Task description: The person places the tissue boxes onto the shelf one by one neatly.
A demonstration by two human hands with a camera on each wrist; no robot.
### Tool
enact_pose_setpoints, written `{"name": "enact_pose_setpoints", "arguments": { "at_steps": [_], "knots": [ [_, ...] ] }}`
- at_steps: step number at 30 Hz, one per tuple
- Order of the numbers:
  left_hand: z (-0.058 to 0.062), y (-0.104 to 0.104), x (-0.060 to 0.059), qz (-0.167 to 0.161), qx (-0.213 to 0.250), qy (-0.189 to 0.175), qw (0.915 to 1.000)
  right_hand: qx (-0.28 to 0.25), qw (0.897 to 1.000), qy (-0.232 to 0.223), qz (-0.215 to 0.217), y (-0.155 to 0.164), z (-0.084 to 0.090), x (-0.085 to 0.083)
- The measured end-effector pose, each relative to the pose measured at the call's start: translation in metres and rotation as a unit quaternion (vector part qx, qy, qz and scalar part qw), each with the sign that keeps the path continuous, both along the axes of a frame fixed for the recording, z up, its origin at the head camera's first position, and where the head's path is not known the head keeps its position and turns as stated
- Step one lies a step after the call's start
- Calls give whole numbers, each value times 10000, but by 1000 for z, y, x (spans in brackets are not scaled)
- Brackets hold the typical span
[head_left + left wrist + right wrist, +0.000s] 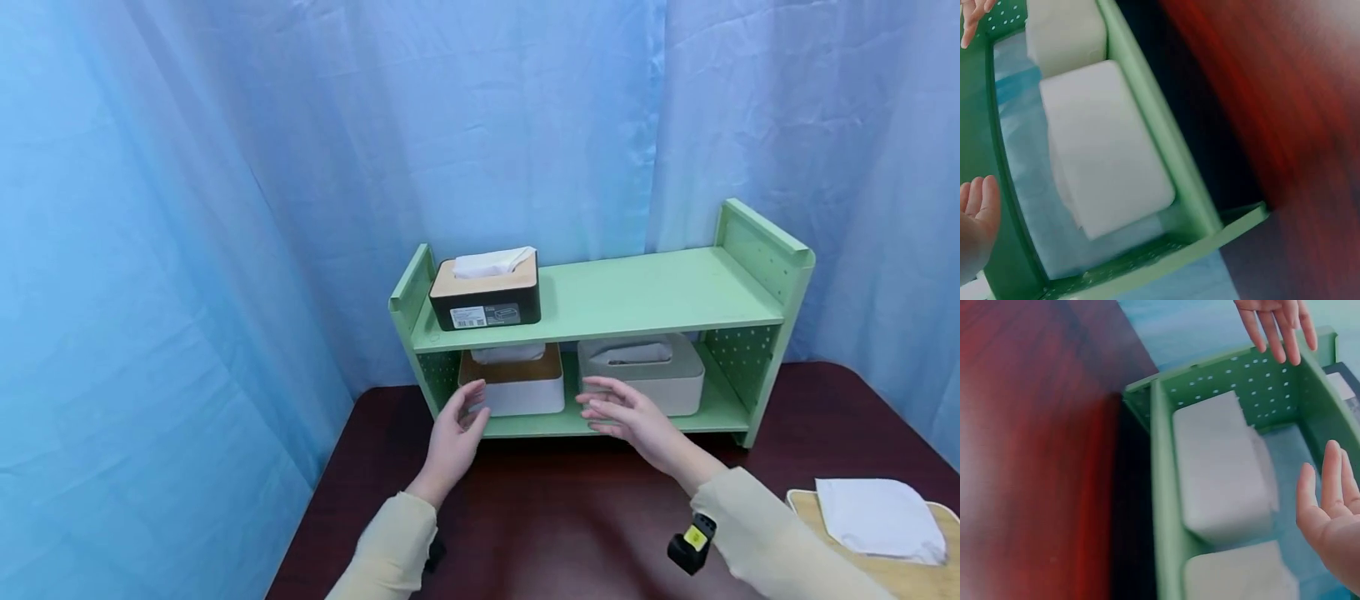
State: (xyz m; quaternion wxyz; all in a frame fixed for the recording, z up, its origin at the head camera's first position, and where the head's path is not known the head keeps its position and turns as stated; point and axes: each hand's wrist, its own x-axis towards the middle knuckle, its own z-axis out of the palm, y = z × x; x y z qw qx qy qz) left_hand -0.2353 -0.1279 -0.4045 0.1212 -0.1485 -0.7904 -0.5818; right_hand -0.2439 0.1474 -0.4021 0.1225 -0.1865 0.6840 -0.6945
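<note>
Head view: left hand (459, 425) and right hand (622, 414) both open, empty — should square up either side of white wood-lidded tissue box (514, 382) before gripping

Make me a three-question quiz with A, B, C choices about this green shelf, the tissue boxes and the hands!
1. Where is the black tissue box?
A. on the top board of the green shelf
B. on the table
C. on the tray

2. How many tissue boxes are on the shelf in all?
A. one
B. two
C. three

3. What are the left hand and right hand doing?
A. gripping the black box
B. open, either side of the white tissue box
C. resting flat on the table

Answers:
1 A, it sits at the top board's left end.
2 C, one above, the white one and the grey tissue box below.
3 B, fingers straight, holding nothing.
</note>
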Motion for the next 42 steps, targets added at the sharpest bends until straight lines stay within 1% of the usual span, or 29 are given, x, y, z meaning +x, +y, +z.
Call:
{"name": "enact_pose_setpoints", "arguments": {
  "at_steps": [3,5,9,15,18,21,24,27,29,31,34,35,37,38,39,40,41,42],
  "knots": [
    [-13,4,8,-125,44,-10,9999,-177,9997,-165,52,8,-14,8],
    [-21,7,13,-176,51,-77,9998,-283,9992,-261,45,13,-23,12],
    [-36,9,22,-207,25,-345,9992,-459,9984,-332,56,21,-35,19],
    [-52,14,34,-395,215,-728,9963,-513,9983,-169,215,36,-50,29],
    [-60,18,39,-490,284,-793,9952,-601,9974,18,398,46,-59,34],
    [-72,21,42,-478,224,-819,9952,-721,9953,245,596,58,-67,39],
    [-83,24,44,-421,236,-965,9942,-804,9931,431,730,72,-72,45],
    [-92,29,48,-409,287,-1037,9934,-955,9909,383,873,90,-73,51],
    [-97,33,51,-443,146,-1002,9939,-1099,9889,321,950,106,-72,54],
    [-101,36,54,-496,46,-901,9947,-1122,9889,256,938,124,-71,57],
    [-105,40,57,-548,-10,-863,9948,-859,9932,373,688,156,-68,61],
    [-106,41,58,-561,25,-867,9947,-636,9957,432,526,168,-67,64],
    [-106,43,59,-583,77,-901,9942,-68,9972,738,88,189,-65,70],
    [-106,44,60,-593,89,-928,9939,244,9956,885,-165,198,-65,72],
    [-106,45,60,-603,72,-939,9937,358,9937,1005,-331,208,-66,74],
    [-107,46,61,-611,40,-974,9934,336,9909,1205,-492,218,-69,74],
    [-106,48,61,-626,12,-1020,9928,416,9862,1450,-678,229,-73,74],
    [-106,49,62,-648,-12,-1075,9921,571,9780,1740,-994,240,-79,73]
  ]
}}
